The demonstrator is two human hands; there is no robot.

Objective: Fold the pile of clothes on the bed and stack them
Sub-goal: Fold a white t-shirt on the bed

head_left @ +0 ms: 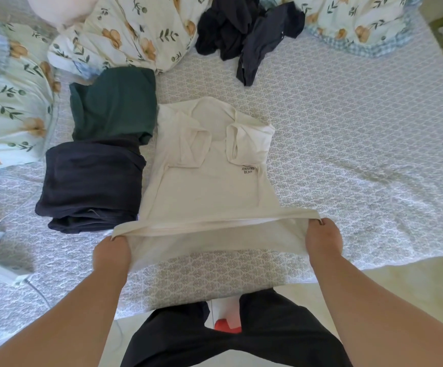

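white T-shirt (209, 186): 1 | folded garments (93, 186): 2 | unfolded dark clothes (244, 33): 1 heap | hands (111, 254): 2

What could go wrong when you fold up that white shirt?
Two things might. The left hand and right hand lift the white shirt by its bottom hem, so the sleeves folded onto its chest could slip loose as the hem swings up. The shirt's left edge also touches the folded navy garment, so dragging it could nudge that garment out of shape.
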